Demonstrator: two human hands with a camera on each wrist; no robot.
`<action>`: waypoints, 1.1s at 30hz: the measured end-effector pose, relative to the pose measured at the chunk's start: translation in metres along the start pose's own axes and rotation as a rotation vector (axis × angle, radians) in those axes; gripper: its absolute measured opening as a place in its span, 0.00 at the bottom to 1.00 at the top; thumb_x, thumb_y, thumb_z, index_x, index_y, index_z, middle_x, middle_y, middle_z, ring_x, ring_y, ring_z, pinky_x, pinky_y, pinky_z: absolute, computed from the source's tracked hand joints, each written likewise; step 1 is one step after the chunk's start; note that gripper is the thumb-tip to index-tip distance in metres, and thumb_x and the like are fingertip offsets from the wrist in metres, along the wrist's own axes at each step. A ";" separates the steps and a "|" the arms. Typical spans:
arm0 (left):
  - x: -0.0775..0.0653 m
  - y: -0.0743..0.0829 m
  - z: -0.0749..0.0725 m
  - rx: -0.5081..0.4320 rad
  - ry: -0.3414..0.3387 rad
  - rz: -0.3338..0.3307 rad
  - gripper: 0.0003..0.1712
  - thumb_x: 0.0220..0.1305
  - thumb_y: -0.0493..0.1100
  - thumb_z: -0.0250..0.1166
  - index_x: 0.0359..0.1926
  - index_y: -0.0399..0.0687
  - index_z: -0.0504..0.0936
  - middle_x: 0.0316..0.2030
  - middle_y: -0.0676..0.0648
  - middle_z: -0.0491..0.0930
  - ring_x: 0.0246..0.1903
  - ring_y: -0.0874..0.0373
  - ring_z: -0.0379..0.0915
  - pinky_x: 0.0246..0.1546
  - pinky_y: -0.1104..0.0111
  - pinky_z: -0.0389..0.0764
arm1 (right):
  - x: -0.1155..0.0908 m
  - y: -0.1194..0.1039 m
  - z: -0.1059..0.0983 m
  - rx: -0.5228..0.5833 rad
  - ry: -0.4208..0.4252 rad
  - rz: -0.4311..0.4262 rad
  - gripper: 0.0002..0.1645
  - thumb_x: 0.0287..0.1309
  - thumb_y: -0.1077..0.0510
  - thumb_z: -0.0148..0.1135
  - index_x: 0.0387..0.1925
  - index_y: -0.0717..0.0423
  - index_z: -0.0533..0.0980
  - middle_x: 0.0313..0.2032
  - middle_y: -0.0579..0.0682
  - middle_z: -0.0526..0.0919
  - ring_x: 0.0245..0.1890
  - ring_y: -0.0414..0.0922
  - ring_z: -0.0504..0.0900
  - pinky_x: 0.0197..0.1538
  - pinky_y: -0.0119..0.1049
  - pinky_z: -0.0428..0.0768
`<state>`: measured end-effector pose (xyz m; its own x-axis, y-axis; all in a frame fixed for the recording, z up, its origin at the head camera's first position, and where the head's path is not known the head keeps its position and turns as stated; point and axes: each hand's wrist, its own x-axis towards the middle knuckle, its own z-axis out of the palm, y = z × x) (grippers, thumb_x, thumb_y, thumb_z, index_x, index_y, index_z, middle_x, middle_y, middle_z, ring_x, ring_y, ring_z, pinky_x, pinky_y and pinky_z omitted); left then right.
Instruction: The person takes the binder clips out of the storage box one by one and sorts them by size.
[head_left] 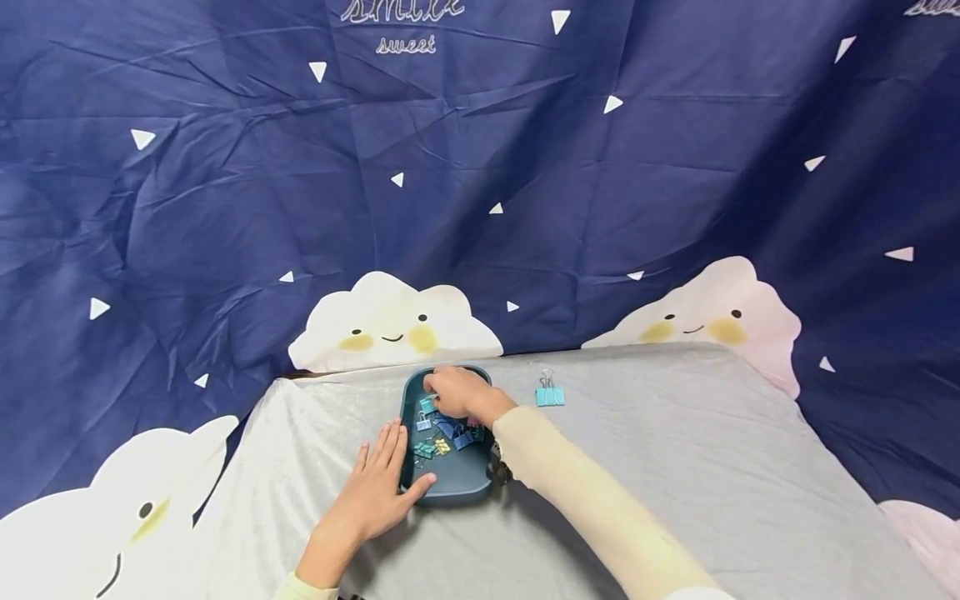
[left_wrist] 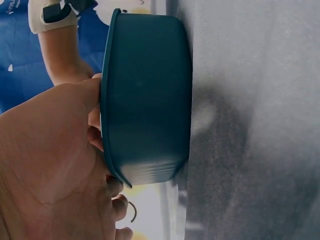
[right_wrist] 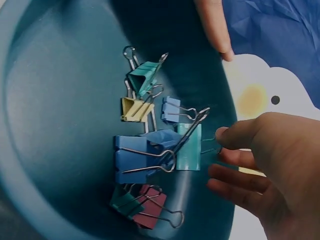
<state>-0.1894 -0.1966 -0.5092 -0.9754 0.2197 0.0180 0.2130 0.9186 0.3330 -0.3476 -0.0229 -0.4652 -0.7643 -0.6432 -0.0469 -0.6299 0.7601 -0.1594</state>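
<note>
A dark teal plastic bin [head_left: 453, 497] stands on the grey cloth with several binder clips inside. My left hand [head_left: 375, 486] rests at its near left corner, fingers straight along the left rim and thumb at the front rim. Reaching into the far part of the bin, my right hand [right_wrist: 272, 170] pinches the wire handle of a turquoise binder clip [right_wrist: 189, 147] between thumb and index finger. Around that clip lie a large blue binder clip [right_wrist: 132, 159], a small light blue one [right_wrist: 171, 110], a yellow one [right_wrist: 134, 110], a green one [right_wrist: 144, 76] and a red one [right_wrist: 151, 206].
One turquoise binder clip [head_left: 550, 396] stands on the grey cloth [head_left: 660, 450] right of the bin, its handles pointing up. Behind the cloth's far edge hangs a dark blue curtain [head_left: 525, 167] with white clouds and triangles.
</note>
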 end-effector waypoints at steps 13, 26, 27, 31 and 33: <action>-0.002 0.002 -0.001 -0.011 0.031 0.009 0.55 0.77 0.68 0.58 0.84 0.34 0.52 0.86 0.36 0.46 0.86 0.40 0.40 0.83 0.37 0.46 | -0.006 -0.001 0.003 -0.051 -0.007 -0.025 0.07 0.75 0.50 0.64 0.36 0.43 0.80 0.42 0.42 0.79 0.38 0.38 0.77 0.43 0.34 0.79; -0.002 0.001 0.002 -0.004 0.038 0.012 0.54 0.77 0.69 0.56 0.84 0.34 0.52 0.85 0.36 0.47 0.86 0.39 0.41 0.83 0.38 0.47 | -0.009 0.006 0.010 0.140 -0.181 -0.005 0.18 0.72 0.47 0.65 0.25 0.44 0.72 0.22 0.41 0.74 0.20 0.39 0.72 0.27 0.32 0.72; -0.002 0.001 0.002 -0.007 0.041 0.012 0.54 0.77 0.68 0.57 0.84 0.34 0.52 0.85 0.36 0.47 0.85 0.39 0.41 0.83 0.38 0.47 | -0.009 0.007 0.009 0.159 -0.202 0.001 0.18 0.73 0.47 0.65 0.27 0.44 0.72 0.21 0.41 0.73 0.18 0.39 0.71 0.25 0.32 0.72; -0.003 0.002 0.000 -0.010 0.035 0.008 0.55 0.77 0.69 0.57 0.84 0.34 0.52 0.85 0.36 0.46 0.86 0.39 0.41 0.83 0.38 0.46 | -0.009 0.012 0.008 0.287 -0.292 0.046 0.09 0.73 0.48 0.64 0.40 0.46 0.74 0.22 0.43 0.73 0.16 0.42 0.71 0.23 0.36 0.74; -0.003 0.002 0.000 -0.014 0.029 0.005 0.55 0.77 0.69 0.56 0.84 0.34 0.51 0.86 0.36 0.46 0.86 0.39 0.41 0.83 0.38 0.46 | -0.012 0.013 0.006 0.348 -0.342 0.067 0.11 0.73 0.53 0.63 0.52 0.48 0.76 0.25 0.47 0.77 0.17 0.44 0.71 0.24 0.38 0.75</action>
<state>-0.1865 -0.1954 -0.5089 -0.9756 0.2144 0.0469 0.2172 0.9129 0.3457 -0.3456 -0.0055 -0.4723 -0.6754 -0.6318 -0.3804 -0.4530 0.7625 -0.4620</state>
